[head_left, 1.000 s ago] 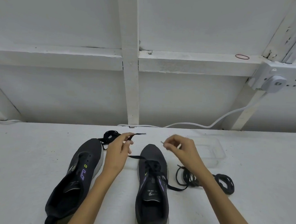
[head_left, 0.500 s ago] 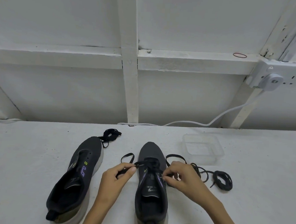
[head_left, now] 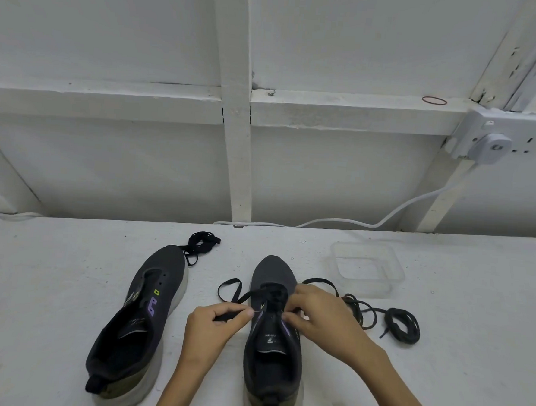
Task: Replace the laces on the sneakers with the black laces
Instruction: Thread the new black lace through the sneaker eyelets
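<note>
I am looking down at a dark grey mesh sneaker with purple trim, toe pointing away from me on the white table; it is my reference. A black flat lace is threaded through its front eyelets, one loop lying on the table just left of the toe. My view of the left hand, just left of the sneaker's tongue, shows thumb and forefinger clamped on the lace end, its tip aimed at the eyelets. The right hand rests over the sneaker's right side, fingers curled, thumb and forefinger pinched on the lace at the eyelet row as far as I can tell. Well left of the sneaker lies a matching unlaced dark grey sneaker, with a small bundle of black lace beyond its toe. Right of the reference sneaker sits a coiled black lace, and beyond that a clear plastic container.
</note>
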Motion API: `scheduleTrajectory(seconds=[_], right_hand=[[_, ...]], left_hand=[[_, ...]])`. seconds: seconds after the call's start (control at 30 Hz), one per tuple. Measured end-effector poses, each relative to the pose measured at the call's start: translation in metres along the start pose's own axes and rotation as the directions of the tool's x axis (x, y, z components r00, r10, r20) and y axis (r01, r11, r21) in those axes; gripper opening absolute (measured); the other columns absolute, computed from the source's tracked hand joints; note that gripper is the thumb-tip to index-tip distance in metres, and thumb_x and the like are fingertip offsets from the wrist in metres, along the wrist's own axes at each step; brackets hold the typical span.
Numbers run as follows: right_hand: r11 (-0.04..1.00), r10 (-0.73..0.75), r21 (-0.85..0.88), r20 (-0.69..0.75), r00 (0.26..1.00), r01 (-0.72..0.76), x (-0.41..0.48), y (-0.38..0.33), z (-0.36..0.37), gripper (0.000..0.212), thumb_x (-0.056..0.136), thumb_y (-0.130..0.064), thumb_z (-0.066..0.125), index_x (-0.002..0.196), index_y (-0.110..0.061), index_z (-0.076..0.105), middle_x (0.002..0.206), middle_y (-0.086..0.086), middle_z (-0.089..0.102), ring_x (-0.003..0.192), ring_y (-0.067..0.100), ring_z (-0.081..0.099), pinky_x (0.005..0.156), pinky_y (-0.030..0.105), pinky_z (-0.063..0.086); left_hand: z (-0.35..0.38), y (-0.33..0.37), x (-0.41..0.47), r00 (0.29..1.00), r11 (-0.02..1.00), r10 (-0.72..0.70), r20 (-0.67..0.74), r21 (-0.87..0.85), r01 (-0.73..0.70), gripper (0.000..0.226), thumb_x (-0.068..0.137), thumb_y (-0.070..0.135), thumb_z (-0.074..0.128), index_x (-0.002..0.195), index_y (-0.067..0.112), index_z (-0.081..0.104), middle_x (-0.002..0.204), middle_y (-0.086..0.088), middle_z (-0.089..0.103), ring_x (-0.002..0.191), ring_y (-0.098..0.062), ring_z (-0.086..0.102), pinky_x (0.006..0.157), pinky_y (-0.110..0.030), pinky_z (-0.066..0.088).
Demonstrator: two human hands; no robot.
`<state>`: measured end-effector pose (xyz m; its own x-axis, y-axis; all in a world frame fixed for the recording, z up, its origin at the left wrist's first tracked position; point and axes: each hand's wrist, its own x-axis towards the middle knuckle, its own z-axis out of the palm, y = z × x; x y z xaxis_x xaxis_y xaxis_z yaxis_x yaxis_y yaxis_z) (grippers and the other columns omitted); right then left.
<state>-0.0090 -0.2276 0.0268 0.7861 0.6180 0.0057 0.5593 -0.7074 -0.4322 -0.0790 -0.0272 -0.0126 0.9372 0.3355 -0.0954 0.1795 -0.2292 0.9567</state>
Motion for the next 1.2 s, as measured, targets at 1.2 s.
scheduleTrajectory(seconds=[1.2], right_hand=[[0.757, 0.360, 0.567, 0.054, 0.931, -0.325, 0.007, -0.017, 0.035, 0.016, 0.081, -0.019, 0.072, 0.096, -0.019, 0.075, 0.089, -0.009, 0.053, 0.080, 0.002, 0.055, 0.069, 0.011, 0.041]], left_hand=[[-0.005, 0.023, 0.027, 0.961, 0.893, 0.050, 0.273, 0.419, -0.166, 0.013, 0.078, 0.040, 0.072, 0.065, 0.037, 0.070, 0.044, 0.005, 0.047, 0.044, -0.009, 0.034, 0.056, -0.027, 0.035]])
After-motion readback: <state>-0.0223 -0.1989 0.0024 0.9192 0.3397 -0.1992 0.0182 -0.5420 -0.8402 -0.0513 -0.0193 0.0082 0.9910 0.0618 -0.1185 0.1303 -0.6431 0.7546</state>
